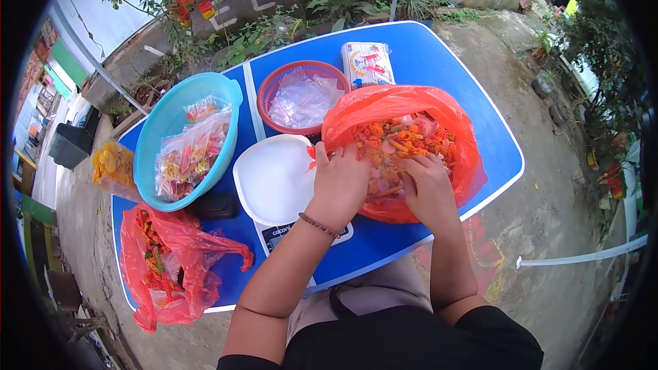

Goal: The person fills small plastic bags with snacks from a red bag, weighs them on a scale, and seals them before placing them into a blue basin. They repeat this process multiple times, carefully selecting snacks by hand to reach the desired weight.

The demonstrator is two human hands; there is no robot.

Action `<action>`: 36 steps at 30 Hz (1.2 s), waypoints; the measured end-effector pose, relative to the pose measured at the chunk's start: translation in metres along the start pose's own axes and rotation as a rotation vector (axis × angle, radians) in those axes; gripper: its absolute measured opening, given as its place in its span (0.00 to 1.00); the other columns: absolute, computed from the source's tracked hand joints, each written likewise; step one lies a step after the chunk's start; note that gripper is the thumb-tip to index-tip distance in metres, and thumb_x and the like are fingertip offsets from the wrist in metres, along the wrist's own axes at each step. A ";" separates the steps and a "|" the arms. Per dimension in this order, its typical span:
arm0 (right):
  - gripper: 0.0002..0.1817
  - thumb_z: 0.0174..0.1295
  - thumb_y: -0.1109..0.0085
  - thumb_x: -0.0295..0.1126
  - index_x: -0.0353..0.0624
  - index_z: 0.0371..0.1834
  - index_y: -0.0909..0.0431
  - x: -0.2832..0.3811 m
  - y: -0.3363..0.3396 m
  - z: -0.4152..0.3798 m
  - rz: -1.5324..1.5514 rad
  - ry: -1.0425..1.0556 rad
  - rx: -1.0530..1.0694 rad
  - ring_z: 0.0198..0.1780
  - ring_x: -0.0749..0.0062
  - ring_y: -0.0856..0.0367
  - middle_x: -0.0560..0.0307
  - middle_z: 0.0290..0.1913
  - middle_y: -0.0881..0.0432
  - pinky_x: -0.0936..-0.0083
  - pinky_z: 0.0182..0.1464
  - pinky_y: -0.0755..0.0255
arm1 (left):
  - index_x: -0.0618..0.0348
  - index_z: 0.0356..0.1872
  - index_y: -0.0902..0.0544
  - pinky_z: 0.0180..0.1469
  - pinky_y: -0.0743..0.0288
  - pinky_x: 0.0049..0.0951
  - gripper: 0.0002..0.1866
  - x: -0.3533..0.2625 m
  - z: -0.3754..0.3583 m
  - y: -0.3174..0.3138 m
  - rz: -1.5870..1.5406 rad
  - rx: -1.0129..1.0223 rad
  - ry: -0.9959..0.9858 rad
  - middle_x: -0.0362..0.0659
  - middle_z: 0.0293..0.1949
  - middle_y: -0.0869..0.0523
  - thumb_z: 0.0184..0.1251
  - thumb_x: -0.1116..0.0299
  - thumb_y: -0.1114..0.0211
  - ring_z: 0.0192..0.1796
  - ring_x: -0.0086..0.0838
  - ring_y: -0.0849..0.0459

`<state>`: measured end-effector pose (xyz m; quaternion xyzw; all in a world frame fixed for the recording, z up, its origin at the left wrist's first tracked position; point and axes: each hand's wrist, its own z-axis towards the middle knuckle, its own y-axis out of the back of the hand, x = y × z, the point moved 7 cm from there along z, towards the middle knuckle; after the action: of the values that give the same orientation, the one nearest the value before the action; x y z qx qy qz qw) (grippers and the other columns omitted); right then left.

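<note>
A large red plastic bag (473,157) lies open on the blue table, full of small orange, pink and yellow snack pieces (411,130). My left hand (343,181), with a beaded bracelet on the wrist, reaches over the bag's near left edge; its fingertips are among the pieces and partly hidden. My right hand (426,185) is in the bag's front part, fingers bent down onto the pieces; what they hold, if anything, is too small to tell. Left of my left hand a white tray (274,178) rests on a scale (277,231).
Behind the tray stands a red basket (301,68) with clear plastic bags. A white packet (369,63) is beside it. On the left are a turquoise basin (229,89) with filled packets, a black object (216,206), a yellow pack (114,164) and another red bag (199,253).
</note>
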<state>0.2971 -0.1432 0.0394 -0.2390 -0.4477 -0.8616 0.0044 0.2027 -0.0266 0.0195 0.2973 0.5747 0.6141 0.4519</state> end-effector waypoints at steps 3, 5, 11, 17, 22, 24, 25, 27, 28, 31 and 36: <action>0.12 0.58 0.38 0.18 0.39 0.45 0.14 0.000 0.002 0.000 0.113 -0.061 -0.008 0.45 0.48 0.19 0.46 0.42 0.16 0.56 0.51 0.23 | 0.52 0.44 0.10 0.73 0.48 0.60 0.12 -0.001 0.004 -0.006 0.022 0.070 -0.022 0.46 0.53 0.17 0.58 0.72 0.30 0.58 0.38 0.17; 0.12 0.58 0.38 0.17 0.38 0.45 0.15 0.000 0.004 0.000 0.136 -0.082 -0.014 0.45 0.47 0.18 0.45 0.42 0.16 0.57 0.49 0.22 | 0.52 0.42 0.11 0.73 0.48 0.60 0.11 -0.003 0.005 -0.001 0.006 -0.002 -0.046 0.45 0.52 0.17 0.57 0.72 0.30 0.57 0.38 0.17; 0.13 0.60 0.39 0.17 0.37 0.48 0.15 0.007 0.013 0.001 0.169 -0.013 -0.066 0.45 0.46 0.16 0.43 0.42 0.15 0.59 0.47 0.21 | 0.52 0.38 0.13 0.72 0.51 0.61 0.05 -0.003 0.008 0.009 -0.173 0.005 -0.085 0.37 0.43 0.12 0.61 0.71 0.30 0.53 0.34 0.15; 0.13 0.61 0.39 0.14 0.35 0.49 0.15 0.004 0.006 0.001 0.449 -0.151 -0.082 0.43 0.59 0.11 0.47 0.43 0.12 0.69 0.46 0.19 | 0.50 0.42 0.14 0.67 0.48 0.52 0.06 0.011 0.004 0.041 -0.510 0.052 -0.073 0.35 0.38 0.09 0.66 0.66 0.30 0.49 0.30 0.13; 0.11 0.61 0.36 0.14 0.32 0.47 0.16 0.013 -0.007 0.000 0.691 -0.247 -0.057 0.43 0.72 0.10 0.51 0.42 0.10 0.75 0.45 0.17 | 0.60 0.42 0.12 0.55 0.24 0.35 0.08 0.042 -0.008 0.079 -0.899 0.041 -0.070 0.42 0.38 0.09 0.63 0.73 0.30 0.44 0.28 0.11; 0.11 0.61 0.36 0.14 0.33 0.46 0.16 0.028 -0.012 0.005 0.717 -0.194 -0.008 0.42 0.70 0.09 0.51 0.42 0.10 0.74 0.45 0.17 | 0.64 0.41 0.10 0.47 0.17 0.29 0.08 0.056 -0.019 0.100 -0.783 0.004 -0.034 0.45 0.37 0.08 0.62 0.75 0.30 0.40 0.27 0.10; 0.11 0.61 0.36 0.15 0.33 0.46 0.16 0.036 -0.015 0.008 0.732 -0.167 0.017 0.42 0.69 0.09 0.51 0.41 0.11 0.74 0.45 0.17 | 0.65 0.41 0.10 0.46 0.17 0.29 0.08 0.068 -0.023 0.103 -0.756 0.012 0.021 0.45 0.37 0.08 0.62 0.76 0.30 0.39 0.27 0.09; 0.10 0.61 0.35 0.16 0.34 0.46 0.16 0.056 -0.022 0.015 0.706 -0.073 0.034 0.41 0.66 0.09 0.50 0.41 0.11 0.73 0.44 0.17 | 0.66 0.41 0.10 0.45 0.16 0.29 0.09 0.091 -0.034 0.105 -0.733 0.024 0.125 0.47 0.37 0.07 0.60 0.76 0.29 0.38 0.27 0.09; 0.10 0.61 0.35 0.16 0.34 0.45 0.16 0.067 -0.025 0.018 0.693 -0.025 0.039 0.41 0.65 0.09 0.50 0.40 0.11 0.72 0.44 0.17 | 0.67 0.40 0.10 0.44 0.16 0.29 0.09 0.104 -0.039 0.101 -0.736 0.027 0.171 0.47 0.36 0.07 0.59 0.76 0.29 0.38 0.27 0.08; 0.10 0.61 0.34 0.17 0.35 0.45 0.16 0.098 -0.032 0.030 0.632 0.077 0.053 0.40 0.61 0.09 0.48 0.39 0.12 0.71 0.43 0.17 | 0.66 0.36 0.09 0.43 0.16 0.32 0.09 0.133 -0.048 0.092 -0.680 0.042 0.266 0.50 0.34 0.08 0.54 0.75 0.29 0.37 0.35 0.09; 0.09 0.61 0.34 0.18 0.36 0.44 0.16 0.120 -0.050 0.041 0.625 0.140 0.064 0.39 0.60 0.10 0.48 0.39 0.13 0.69 0.42 0.18 | 0.61 0.29 0.07 0.43 0.17 0.37 0.06 0.151 -0.051 0.086 -0.520 0.042 0.284 0.51 0.31 0.09 0.49 0.74 0.29 0.37 0.40 0.09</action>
<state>0.1965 -0.0573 0.0709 -0.3050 -0.3781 -0.8185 0.3068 0.0768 0.0923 0.0713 0.0601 0.7016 0.5012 0.5029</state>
